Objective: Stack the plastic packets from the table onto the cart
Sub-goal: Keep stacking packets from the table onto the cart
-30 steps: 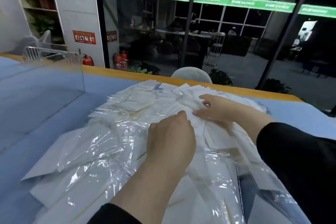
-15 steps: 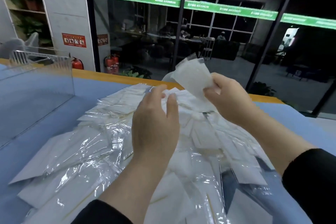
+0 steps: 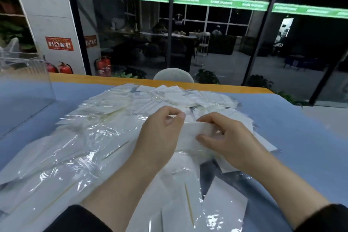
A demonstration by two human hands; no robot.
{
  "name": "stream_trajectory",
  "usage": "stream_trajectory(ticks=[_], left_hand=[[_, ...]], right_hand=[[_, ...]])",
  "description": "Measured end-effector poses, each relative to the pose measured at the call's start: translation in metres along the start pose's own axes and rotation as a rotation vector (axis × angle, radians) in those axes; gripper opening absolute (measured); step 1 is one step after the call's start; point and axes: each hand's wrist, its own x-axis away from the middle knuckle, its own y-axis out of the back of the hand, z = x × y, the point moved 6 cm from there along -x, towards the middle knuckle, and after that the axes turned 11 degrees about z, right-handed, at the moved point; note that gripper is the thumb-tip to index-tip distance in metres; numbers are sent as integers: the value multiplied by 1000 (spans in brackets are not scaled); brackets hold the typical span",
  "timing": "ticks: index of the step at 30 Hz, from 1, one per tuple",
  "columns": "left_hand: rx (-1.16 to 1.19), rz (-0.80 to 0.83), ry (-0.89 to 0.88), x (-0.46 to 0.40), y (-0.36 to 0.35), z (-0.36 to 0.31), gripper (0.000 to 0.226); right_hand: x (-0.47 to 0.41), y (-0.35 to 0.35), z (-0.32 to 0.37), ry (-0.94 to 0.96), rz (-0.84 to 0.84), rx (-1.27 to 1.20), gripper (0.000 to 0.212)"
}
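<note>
A wide heap of clear plastic packets [image 3: 90,137] with white inserts covers the blue table [image 3: 301,137]. Above the heap's middle, both hands hold one white packet [image 3: 194,133] between them. My left hand [image 3: 160,133] pinches its left end between thumb and curled fingers. My right hand [image 3: 226,137] grips its right end, fingers over the top and thumb beneath. The packet is blurred. No cart is in view.
A clear acrylic box [image 3: 24,81] stands on the table at the left. The table's far wooden edge [image 3: 131,81] runs in front of a glass wall. A grey chair back [image 3: 173,75] rises behind that edge. Red fire extinguishers [image 3: 102,66] stand by the pillar.
My right hand had lifted a packet high above the pile; now it has come down and my left hand has taken hold of the packet's other end.
</note>
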Motion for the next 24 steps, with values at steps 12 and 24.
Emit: stream_trajectory(ticks=[12,24], left_hand=[[-425,333,24,2,-9,-1,44],[-152,-94,-85,1,26,-15,13]], right_hand=[[0,1,-11,57,112,-9,35],[33,41,-37,-285,420,250,90]])
